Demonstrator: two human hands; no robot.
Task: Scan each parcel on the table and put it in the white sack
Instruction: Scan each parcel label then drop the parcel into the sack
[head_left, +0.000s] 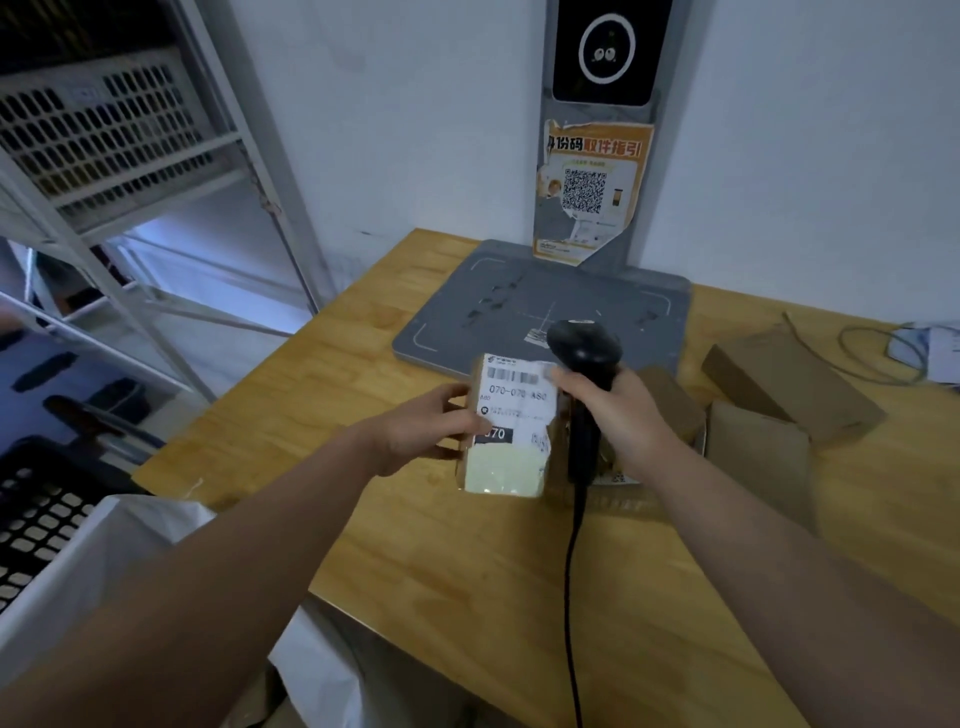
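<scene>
Head view: our left hand (415, 426) grips the labelled parcel (511, 431) by its left side, fingers curled round it, over the middle of the table (467, 571). Our right hand (618, 410) wraps round the black scanner (584, 345) just beside the parcel's label. The white sack (119, 545) sits off the table's left edge.

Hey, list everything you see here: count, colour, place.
Labelled parcel: one, brown with white label, held at table centre.
Scanner: one, black, corded, beside the label.
Other parcels: at least three, brown, table's right side.
Scan platform: one, grey, back of the table.
Poster: one, orange, on the platform's post.
Table: one, wooden.
White sack: one, lower left, beside table.
Basket: one, black, far left.
Left hand: grips labelled parcel.
Right hand: grips scanner.
</scene>
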